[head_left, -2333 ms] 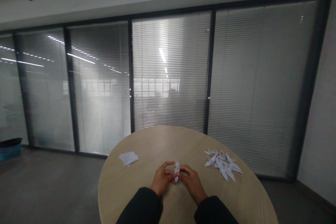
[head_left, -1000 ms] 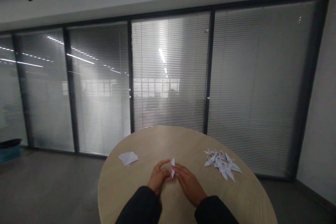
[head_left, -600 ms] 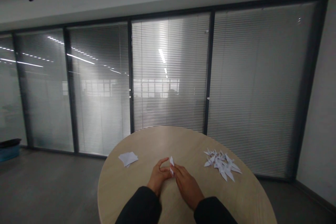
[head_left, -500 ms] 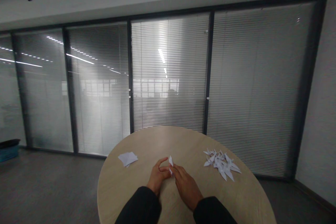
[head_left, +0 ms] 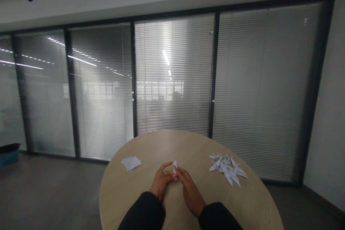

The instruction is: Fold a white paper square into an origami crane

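Note:
A small folded white paper piece (head_left: 175,167) stands upright between my hands, with its lower part partly hidden by my fingers. My left hand (head_left: 161,179) grips it from the left with the fingertips, and my right hand (head_left: 190,187) pinches it from the right. Both hands rest low over the near part of a round pale wood table (head_left: 188,143). Dark sleeves cover both forearms. To the right of my hands lies a heap of several folded white paper cranes (head_left: 228,169). To the left lies a small stack of white paper sheets (head_left: 130,163).
The table's curved edge passes beyond the paper heap and stack, with a grey floor around it. Behind stands a glass partition with slatted blinds (head_left: 172,79). A blue bin (head_left: 9,158) sits on the floor at the far left.
The folded piece has turned and now shows narrower, tucked closer into my fingers. My right hand has drawn nearer to my body, and the view has tilted slightly.

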Demonstrator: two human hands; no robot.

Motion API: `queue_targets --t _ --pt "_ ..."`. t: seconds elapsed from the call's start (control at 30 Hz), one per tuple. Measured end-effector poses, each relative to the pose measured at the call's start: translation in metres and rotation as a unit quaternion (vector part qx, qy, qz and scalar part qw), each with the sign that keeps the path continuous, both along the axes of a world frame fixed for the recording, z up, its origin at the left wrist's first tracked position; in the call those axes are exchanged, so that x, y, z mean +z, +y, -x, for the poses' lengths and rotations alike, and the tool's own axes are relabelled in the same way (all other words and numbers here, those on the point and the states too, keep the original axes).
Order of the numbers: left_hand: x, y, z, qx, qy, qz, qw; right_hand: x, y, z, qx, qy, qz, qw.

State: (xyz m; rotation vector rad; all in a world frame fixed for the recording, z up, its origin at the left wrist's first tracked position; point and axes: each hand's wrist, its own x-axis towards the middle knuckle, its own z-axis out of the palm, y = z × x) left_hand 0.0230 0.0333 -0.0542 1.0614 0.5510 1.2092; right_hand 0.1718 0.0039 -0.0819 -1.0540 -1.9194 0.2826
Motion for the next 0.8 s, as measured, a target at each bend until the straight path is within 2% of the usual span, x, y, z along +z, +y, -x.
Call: queue_targets --t 0.13,0.27,0.37,0.5,0.8 --pt "-0.002 0.001 -0.002 -0.015 0.032 -0.009 0.999 0.014 -0.001 -0.003 0.007 0.149 0.058 0.987" --pt "-0.004 0.000 -0.005 -0.033 0.067 -0.019 0.997 0.021 -0.002 -0.001 0.032 0.283 0.143 0.948" --pt "-0.008 0.001 -0.007 -0.040 0.081 -0.041 0.995 0.021 0.000 0.000 0.030 0.346 0.172 0.922" --pt "-0.013 0.003 -0.009 -0.048 0.104 -0.073 0.991 0.020 0.002 -0.003 0.023 0.370 0.194 0.908" --pt "-0.014 0.000 -0.012 -0.011 0.187 -0.118 0.975 0.025 -0.004 -0.003 0.004 0.349 0.169 0.922"
